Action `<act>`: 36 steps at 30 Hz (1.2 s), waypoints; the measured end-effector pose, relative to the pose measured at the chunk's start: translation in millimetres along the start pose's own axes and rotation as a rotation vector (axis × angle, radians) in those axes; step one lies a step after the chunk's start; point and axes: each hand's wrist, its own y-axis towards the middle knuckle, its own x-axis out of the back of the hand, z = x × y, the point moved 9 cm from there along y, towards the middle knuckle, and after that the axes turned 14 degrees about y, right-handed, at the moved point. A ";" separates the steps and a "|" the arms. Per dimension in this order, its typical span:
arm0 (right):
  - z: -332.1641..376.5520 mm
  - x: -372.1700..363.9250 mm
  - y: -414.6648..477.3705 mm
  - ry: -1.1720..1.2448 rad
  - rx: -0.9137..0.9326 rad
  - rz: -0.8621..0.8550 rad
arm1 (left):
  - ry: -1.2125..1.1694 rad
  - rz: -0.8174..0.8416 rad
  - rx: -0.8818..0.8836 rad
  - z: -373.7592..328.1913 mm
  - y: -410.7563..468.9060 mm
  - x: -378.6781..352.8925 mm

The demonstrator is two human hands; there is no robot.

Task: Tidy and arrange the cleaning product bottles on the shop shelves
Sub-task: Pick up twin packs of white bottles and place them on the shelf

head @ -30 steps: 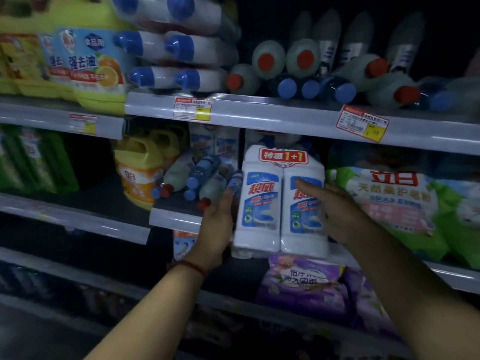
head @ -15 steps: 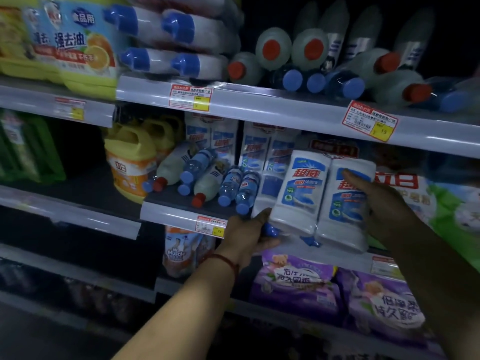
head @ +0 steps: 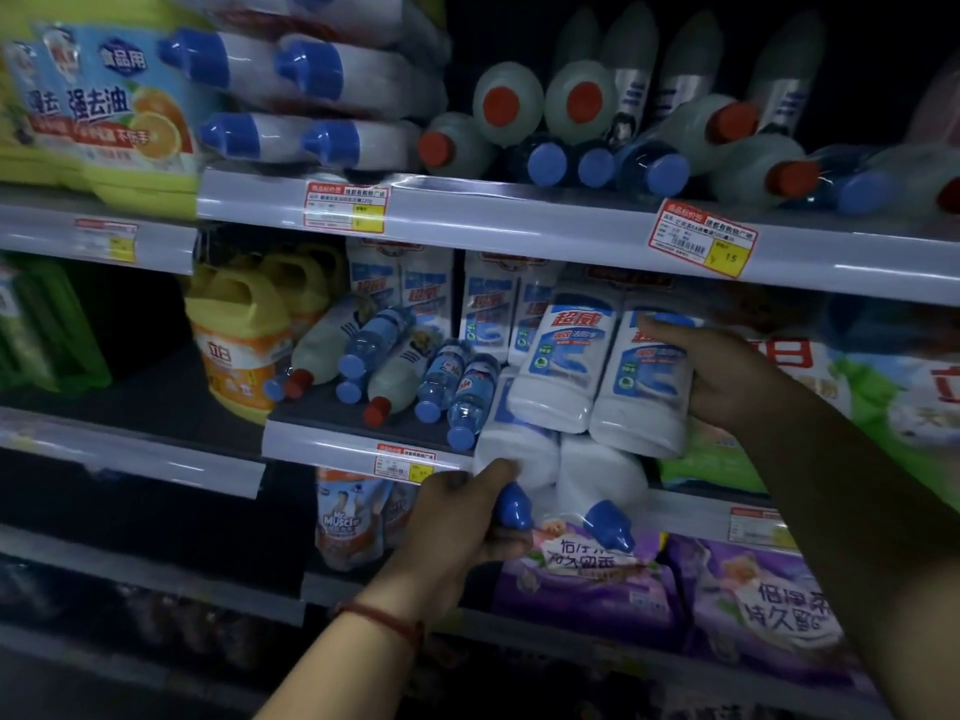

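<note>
Left hand (head: 457,511) grips the lower wrapped white bottle pair (head: 519,449) at its blue cap (head: 514,506); right hand (head: 727,376) clasps the upper blue-labelled white pair (head: 597,366). Better to push both in squarely; keep the stack level.

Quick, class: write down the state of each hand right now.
Left hand: grips the blue cap of the lower white plastic bottle twin-pack.
Right hand: holds the upper white plastic bottle twin-pack.

A: What does the person wear on the arms?
B: The left forearm (head: 332,672) and right forearm (head: 857,511) are bare as far as the frame's edge. The left hand (head: 457,517) and right hand (head: 727,376) are bare too.
A: Anything at the wrists?
B: A thin red string bracelet (head: 384,618) circles the left wrist, sitting snug against it.
</note>
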 end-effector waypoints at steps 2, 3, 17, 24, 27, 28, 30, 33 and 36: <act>-7.3 -7.9 -2.7 -0.061 -0.091 0.090 | -0.028 0.003 0.010 4.0 -3.3 -0.8; -12.5 -10.4 -5.0 -0.071 -0.123 0.124 | -0.052 0.000 0.014 5.8 -4.6 0.1; -24.3 -49.3 36.2 0.057 0.030 0.117 | 0.319 -0.137 -0.165 -17.8 -11.5 16.5; -46.5 -71.6 66.2 0.078 -0.104 0.165 | 0.780 -0.617 -0.861 -100.9 50.7 54.6; -49.5 -75.1 73.1 0.096 -0.118 0.227 | 0.611 -0.254 -0.635 -118.3 127.1 39.3; -49.1 -75.2 74.7 0.094 -0.118 0.239 | 0.492 -0.097 -0.556 -116.9 144.7 30.6; -46.7 -71.4 78.5 0.057 -0.094 0.257 | 0.264 0.096 -0.461 -113.7 162.7 19.5; -44.7 -60.3 77.2 -0.155 -0.047 0.358 | 0.112 0.124 -0.457 -113.8 168.0 16.0; -42.2 -48.2 72.0 -0.330 0.024 0.406 | 0.104 0.105 -0.481 -115.3 178.8 10.0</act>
